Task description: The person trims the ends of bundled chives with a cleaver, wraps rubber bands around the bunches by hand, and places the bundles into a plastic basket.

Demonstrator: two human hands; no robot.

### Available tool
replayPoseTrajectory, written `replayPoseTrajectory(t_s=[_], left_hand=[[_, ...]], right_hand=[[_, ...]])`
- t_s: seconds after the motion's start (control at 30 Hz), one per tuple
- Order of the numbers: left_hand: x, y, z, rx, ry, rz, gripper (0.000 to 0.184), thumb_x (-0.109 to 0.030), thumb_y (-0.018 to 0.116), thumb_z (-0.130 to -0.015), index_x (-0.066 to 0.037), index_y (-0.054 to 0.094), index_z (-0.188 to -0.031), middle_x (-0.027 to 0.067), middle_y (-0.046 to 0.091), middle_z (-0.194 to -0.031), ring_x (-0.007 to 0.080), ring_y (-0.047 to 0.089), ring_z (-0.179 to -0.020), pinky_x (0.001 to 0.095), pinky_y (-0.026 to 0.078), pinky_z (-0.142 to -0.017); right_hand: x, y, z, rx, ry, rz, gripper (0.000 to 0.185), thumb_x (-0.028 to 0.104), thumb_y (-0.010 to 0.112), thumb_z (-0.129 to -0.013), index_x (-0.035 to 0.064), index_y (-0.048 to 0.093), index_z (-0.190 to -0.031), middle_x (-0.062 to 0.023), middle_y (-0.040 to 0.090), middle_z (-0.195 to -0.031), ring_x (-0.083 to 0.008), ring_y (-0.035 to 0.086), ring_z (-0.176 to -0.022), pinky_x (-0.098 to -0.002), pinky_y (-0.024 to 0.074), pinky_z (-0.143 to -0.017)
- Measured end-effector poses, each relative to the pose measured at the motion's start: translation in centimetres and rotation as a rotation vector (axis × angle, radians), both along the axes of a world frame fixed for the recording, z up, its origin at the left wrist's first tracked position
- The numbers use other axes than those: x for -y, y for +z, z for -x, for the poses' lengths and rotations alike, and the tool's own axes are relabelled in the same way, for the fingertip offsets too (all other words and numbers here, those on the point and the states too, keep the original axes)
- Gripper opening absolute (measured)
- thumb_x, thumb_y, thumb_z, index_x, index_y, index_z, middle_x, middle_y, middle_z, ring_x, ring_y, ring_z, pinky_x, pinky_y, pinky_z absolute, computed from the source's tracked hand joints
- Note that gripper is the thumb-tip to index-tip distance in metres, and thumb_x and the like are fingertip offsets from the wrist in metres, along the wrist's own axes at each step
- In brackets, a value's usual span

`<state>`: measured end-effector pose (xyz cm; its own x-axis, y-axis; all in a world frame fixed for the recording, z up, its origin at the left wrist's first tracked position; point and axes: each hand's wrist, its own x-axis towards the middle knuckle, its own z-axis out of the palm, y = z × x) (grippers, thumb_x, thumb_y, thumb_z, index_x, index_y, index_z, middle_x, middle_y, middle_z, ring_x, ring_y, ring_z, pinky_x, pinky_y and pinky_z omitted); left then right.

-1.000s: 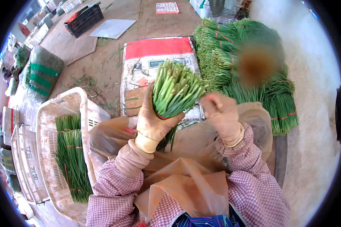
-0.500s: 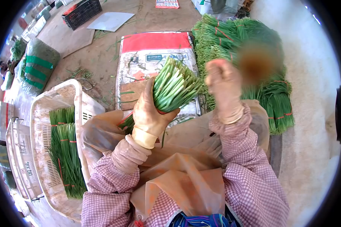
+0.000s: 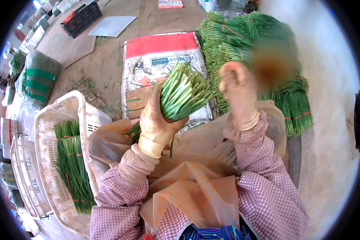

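Observation:
My gloved left hand (image 3: 158, 124) is wrapped round a bunch of chives (image 3: 184, 90), its pale cut ends pointing up and to the right. A bit of red band shows at the bunch's lower side, by my thumb. Raised to the right of the bunch and apart from it is my right hand (image 3: 241, 90), its fingers curled in and somewhat blurred. Whatever those fingers may hold cannot be made out. Under the bunch lies a printed white and red sack (image 3: 160, 42) with a small wooden board (image 3: 138, 102) on it.
Banded chive bundles (image 3: 228, 32) are piled at the right, partly hidden by a brown blur. At my left stands a white plastic basket (image 3: 82, 104) holding more bundles (image 3: 74, 168). Farther off are a black crate (image 3: 82, 20), a pale flat sheet (image 3: 112, 26) and a wrapped bale (image 3: 40, 80).
The view has shifted slightly. My left hand keeps its hold on the bunch, and my right hand stays raised in nearly the same pose.

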<state>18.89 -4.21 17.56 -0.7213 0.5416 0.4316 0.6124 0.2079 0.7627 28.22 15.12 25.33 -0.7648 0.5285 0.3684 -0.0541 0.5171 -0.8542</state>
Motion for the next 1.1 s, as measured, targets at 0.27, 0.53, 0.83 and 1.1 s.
replayPoseTrajectory(t_s=[0.27,0.53,0.83,1.1], left_hand=[[-0.1,-0.5,0.1,0.176,-0.137,-0.057,0.103,-0.024,0.089,-0.055,-0.003,0.033,-0.139,0.0205,0.061,-0.115,0.0356,0.061,-0.104,0.0406,0.050,-0.089],[0.1,2.0,-0.5,0.365,-0.241,0.022,0.100,-0.017,0.087,-0.060,-0.003,0.029,-0.140,0.0172,0.059,-0.123,0.0285,0.058,-0.114,0.0364,0.045,-0.097],[-0.3,0.9,-0.1,0.390,-0.203,0.092,0.101,-0.022,0.089,-0.058,-0.001,0.032,-0.138,0.0189,0.060,-0.119,0.0301,0.060,-0.109,0.0374,0.047,-0.093],[-0.2,0.0,0.3,0.187,-0.110,0.180,0.102,-0.023,0.089,-0.056,0.001,0.032,-0.137,0.0205,0.060,-0.115,0.0324,0.060,-0.107,0.0386,0.048,-0.092]], right_hand=[[1.3,1.2,-0.1,-0.054,0.249,-0.373,0.034,0.036,0.066,-0.087,0.0053,0.063,-0.101,-0.0104,0.064,-0.075,-0.0201,0.059,-0.056,-0.0307,0.0479,-0.051],[-1.1,0.9,0.7,0.063,-0.034,0.074,0.013,0.016,0.059,-0.092,0.0035,0.061,-0.093,-0.0058,0.060,-0.070,-0.0150,0.056,-0.054,-0.0274,0.0447,-0.050],[1.4,1.7,-0.4,0.090,0.253,-0.536,0.026,0.030,0.060,-0.091,0.0075,0.062,-0.103,-0.0123,0.061,-0.070,-0.0280,0.060,-0.058,-0.0362,0.0472,-0.051],[0.1,-1.3,1.9,0.117,0.341,-0.335,0.019,0.022,0.062,-0.088,0.0039,0.061,-0.083,-0.0132,0.063,-0.073,-0.0347,0.060,-0.064,-0.0390,0.0464,-0.056]])
